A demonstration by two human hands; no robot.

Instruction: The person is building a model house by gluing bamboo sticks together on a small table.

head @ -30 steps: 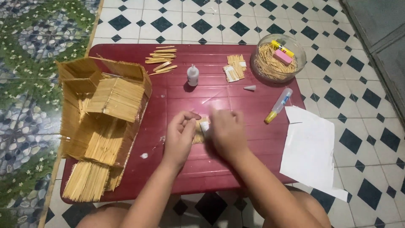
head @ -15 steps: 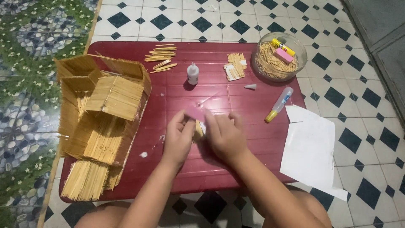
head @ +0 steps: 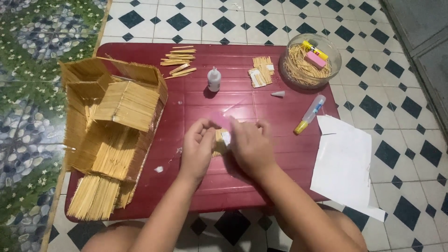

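Head view: both hands meet at mid-table (head: 242, 196), left hand (head: 197, 151) and right hand (head: 249, 144) pinched narrow around a small bundle of sticks (head: 219, 140) with a pink piece (head: 220, 120) on top. Stick house (head: 112, 135) just left, glue bottle (head: 214, 79) beyond. Likely risk: uneven squeeze could shift the sticks out of line; a stray elbow could knock the house.
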